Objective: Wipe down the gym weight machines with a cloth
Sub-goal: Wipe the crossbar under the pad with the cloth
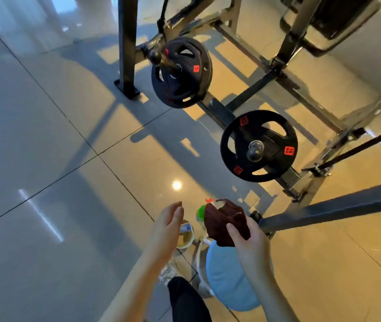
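Closest, the right grip clutches a dark-red cloth, seemingly readying it for the near weight plate, while the left grip hovers relaxed, holding nothing.

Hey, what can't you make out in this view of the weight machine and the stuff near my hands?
Head view, all four:
1. Green-topped bottle: body hidden behind the cloth held by the right hand.
2. Yellowish cup: one side covered by the left hand.
3. Upper weight plate: red label blurred.
4. Machine frame: upper part cut off by the top edge.
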Available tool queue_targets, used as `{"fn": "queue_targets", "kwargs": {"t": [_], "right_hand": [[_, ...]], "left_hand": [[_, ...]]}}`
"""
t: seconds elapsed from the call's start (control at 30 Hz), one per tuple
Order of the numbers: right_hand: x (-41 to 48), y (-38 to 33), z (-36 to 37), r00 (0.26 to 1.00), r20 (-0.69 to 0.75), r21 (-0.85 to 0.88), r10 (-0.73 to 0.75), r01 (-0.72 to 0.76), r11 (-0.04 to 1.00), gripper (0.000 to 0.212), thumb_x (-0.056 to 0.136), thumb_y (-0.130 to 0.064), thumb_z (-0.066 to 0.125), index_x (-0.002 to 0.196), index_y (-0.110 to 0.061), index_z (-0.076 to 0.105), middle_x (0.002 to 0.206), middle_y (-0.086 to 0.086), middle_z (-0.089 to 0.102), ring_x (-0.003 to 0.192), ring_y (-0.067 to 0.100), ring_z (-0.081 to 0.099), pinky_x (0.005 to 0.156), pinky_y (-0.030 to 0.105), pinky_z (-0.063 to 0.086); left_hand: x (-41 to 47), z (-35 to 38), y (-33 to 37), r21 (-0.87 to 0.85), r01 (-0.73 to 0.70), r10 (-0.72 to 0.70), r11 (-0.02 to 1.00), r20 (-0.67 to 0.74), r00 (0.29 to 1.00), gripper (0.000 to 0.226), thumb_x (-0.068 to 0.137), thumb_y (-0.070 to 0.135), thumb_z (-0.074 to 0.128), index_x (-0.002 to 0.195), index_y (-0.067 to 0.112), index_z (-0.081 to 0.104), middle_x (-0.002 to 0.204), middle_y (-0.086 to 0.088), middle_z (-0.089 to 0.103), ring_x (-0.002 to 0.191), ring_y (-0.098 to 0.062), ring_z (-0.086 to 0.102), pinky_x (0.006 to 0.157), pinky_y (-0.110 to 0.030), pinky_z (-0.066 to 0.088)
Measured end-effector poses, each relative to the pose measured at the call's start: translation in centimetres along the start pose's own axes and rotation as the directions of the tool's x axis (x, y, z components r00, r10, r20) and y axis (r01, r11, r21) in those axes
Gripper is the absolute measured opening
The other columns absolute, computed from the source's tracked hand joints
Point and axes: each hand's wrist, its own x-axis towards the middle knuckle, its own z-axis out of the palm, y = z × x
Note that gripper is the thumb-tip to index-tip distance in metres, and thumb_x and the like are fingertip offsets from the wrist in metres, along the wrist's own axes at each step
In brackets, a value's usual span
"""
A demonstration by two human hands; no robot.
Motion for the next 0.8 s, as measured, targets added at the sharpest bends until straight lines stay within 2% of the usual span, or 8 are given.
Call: {"fn": "queue_targets", "kwargs": {"t": [0.1,0.2,0.27,0.33,0.5,0.6,0.7,0.8], "right_hand": [[-3.8,-4.8,-4.2,0.998,-0.041,0.039,-0.045,0.046,0.998,0.019,0.091,-0.014,0.066,0.107,-0.023,0.063,0.094,-0.017,0.064,0.093,-0.01,0.059,0.071,0.003,0.047],[-7.1,-9.4,-8.0,0.996,-0.056,0.073,-0.066,0.07,0.995,0.028,0.091,-0.018,0.066,0.118,-0.024,0.061,0.105,-0.01,0.066,0.102,0.006,0.061,0.086,0.021,0.055],[-9.0,-12.0,-10.4,0.991,-0.104,0.069,-0.088,0.096,0.993,0.029,0.091,-0.02,0.066,0.119,-0.025,0.059,0.107,-0.007,0.065,0.105,0.013,0.06,0.087,0.029,0.054],[-10.5,-14.4,-12.9,0.982,-0.146,0.054,-0.118,0.127,0.99,0.026,0.092,-0.023,0.065,0.116,-0.026,0.058,0.106,-0.007,0.064,0.104,0.014,0.059,0.082,0.025,0.052],[-13.1,-19.4,-19.8,0.958,-0.255,0.04,-0.132,0.147,0.988,0.032,0.095,-0.027,0.06,0.126,-0.029,0.051,0.117,-0.006,0.056,0.109,0.012,0.051,0.088,0.024,0.045],[-13.5,-21.4,-24.1,0.933,-0.331,0.055,-0.141,0.169,0.984,0.032,0.094,-0.024,0.061,0.126,-0.02,0.056,0.114,-0.001,0.059,0.109,0.018,0.054,0.087,0.026,0.046],[-13.5,-22.9,-28.3,0.892,-0.429,0.095,-0.143,0.202,0.975,0.03,0.092,-0.024,0.064,0.121,-0.019,0.056,0.111,0.002,0.06,0.104,0.02,0.055,0.082,0.027,0.046],[-13.3,-24.0,-31.8,0.832,-0.538,0.137,-0.136,0.245,0.96,0.031,0.091,-0.023,0.067,0.117,-0.018,0.052,0.107,0.003,0.057,0.096,0.019,0.054,0.067,0.02,0.043]], "left_hand": [[-4.4,-0.5,5.6,0.025,-0.123,0.122,0.992,0.022,0.992,0.027,0.101,0.03,0.041,0.124,0.025,0.054,0.127,0.004,0.056,0.118,-0.01,0.05,0.103,-0.031,0.038],[-9.0,-0.6,11.6,0.106,-0.26,0.258,0.96,0.033,0.966,0.029,0.102,0.026,0.04,0.125,0.02,0.056,0.122,0.006,0.057,0.116,-0.01,0.051,0.104,-0.032,0.039],[-12.0,-0.3,15.3,0.131,-0.338,0.333,0.932,0.058,0.941,0.029,0.102,0.027,0.038,0.125,0.023,0.055,0.119,0.01,0.057,0.114,-0.006,0.05,0.102,-0.028,0.039],[-14.8,0.2,18.7,0.128,-0.403,0.394,0.906,0.089,0.915,0.026,0.102,0.027,0.038,0.121,0.027,0.055,0.114,0.015,0.056,0.11,-0.001,0.05,0.095,-0.021,0.038],[-19.8,1.7,26.2,0.153,-0.534,0.512,0.832,0.161,0.844,0.018,0.101,0.027,0.04,0.112,0.037,0.051,0.108,0.026,0.053,0.101,0.016,0.047,0.082,-0.01,0.036],[-21.1,3.4,30.7,0.18,-0.604,0.566,0.776,0.223,0.794,0.023,0.101,0.028,0.04,0.12,0.032,0.052,0.114,0.019,0.054,0.106,0.012,0.048,0.09,-0.015,0.04],[-21.5,5.9,35.0,0.19,-0.69,0.632,0.698,0.291,0.719,0.019,0.101,0.027,0.041,0.111,0.037,0.053,0.113,0.013,0.057,0.104,0.006,0.052,0.093,-0.023,0.045],[-21.8,8.8,39.0,0.178,-0.772,0.699,0.61,0.338,0.63,0.021,0.101,0.031,0.041,0.114,0.035,0.056,0.108,0.018,0.057,0.098,0.012,0.052,0.083,-0.012,0.042]]}}
